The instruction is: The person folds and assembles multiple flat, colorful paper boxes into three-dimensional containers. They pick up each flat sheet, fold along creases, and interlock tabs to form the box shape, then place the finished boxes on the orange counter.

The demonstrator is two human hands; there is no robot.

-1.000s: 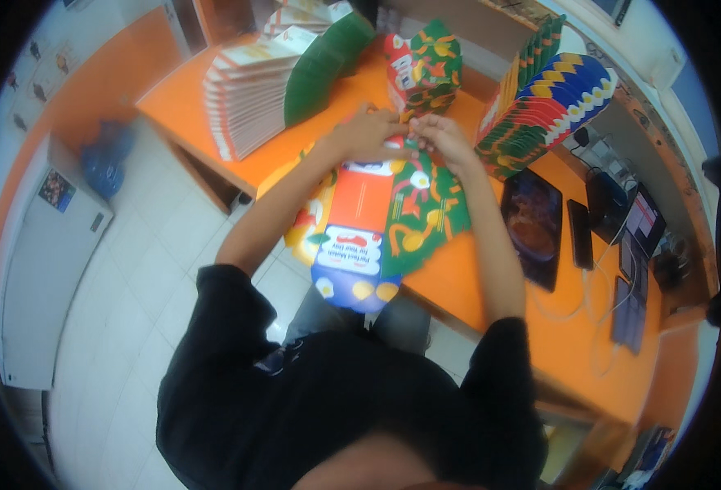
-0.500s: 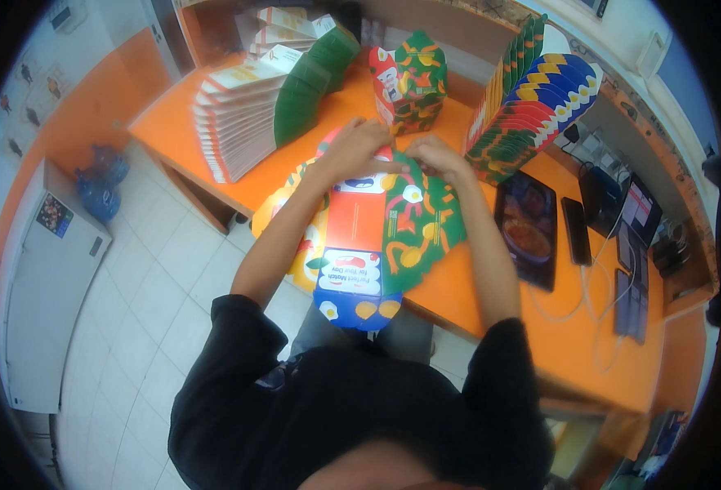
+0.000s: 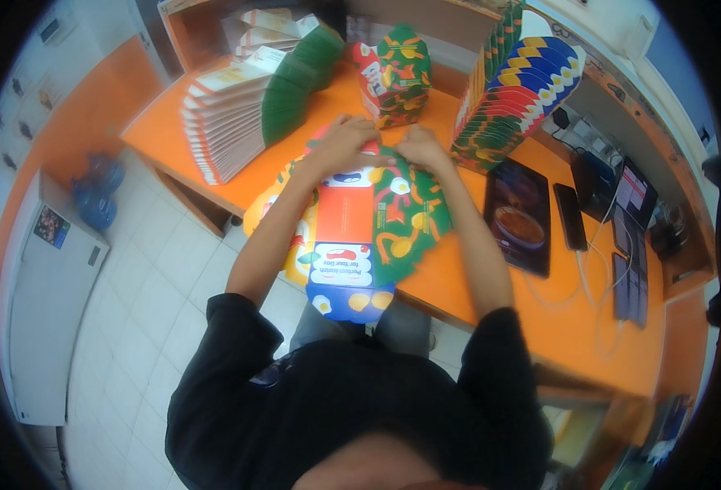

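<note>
Both your hands are at the far end of the carton (image 3: 346, 214), which lies spread out on the desk (image 3: 589, 327), its blue end reaching past the near edge above your lap. Your left hand (image 3: 345, 147) rests over the far panel, thumb stretched toward the green side; your right hand (image 3: 422, 150) is bent at the green side's far corner, just beside it. I can't tell whether the fingers of either hand are clamped on the card or only pressing it, as the contact is too small and blurred. The step in hand looks to be folding or joining that far corner, for the orange middle, the yellow side and the blue end nearest you all lie open. As I judge it, the next move calls for bringing the far panel and green side together squarely, your left hand steadying while your right works the corner, without creasing the card off its line. The upright box (image 3: 405, 82) just beyond seems a fair guide to the shape. Keep your right elbow clear of the tablet (image 3: 517, 219), near that forearm.
</note>
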